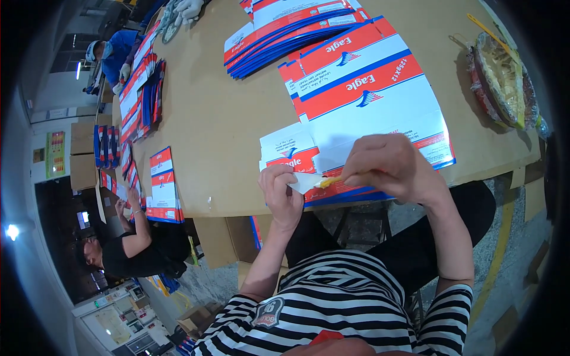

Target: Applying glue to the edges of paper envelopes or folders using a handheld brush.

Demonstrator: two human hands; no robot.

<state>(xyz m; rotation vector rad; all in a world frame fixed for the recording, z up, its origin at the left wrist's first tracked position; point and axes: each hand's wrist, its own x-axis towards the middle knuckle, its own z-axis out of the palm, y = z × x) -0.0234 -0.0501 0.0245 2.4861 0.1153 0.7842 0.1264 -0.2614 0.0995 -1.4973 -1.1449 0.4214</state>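
White card flap (304, 181) of a flat red, white and blue carton (368, 113) sits pinched in my left hand (280, 193), at the near edge of the brown bench (208, 118). My right hand (389, 166) is clenched on a small yellow-tipped glue stick (330, 181) touching that flap. Judging by the stack of flat cartons (285, 35) further back, plenty is left. A plastic-wrapped round dish (502, 77) lies to my right; other workers sit along the bench in a dim workshop
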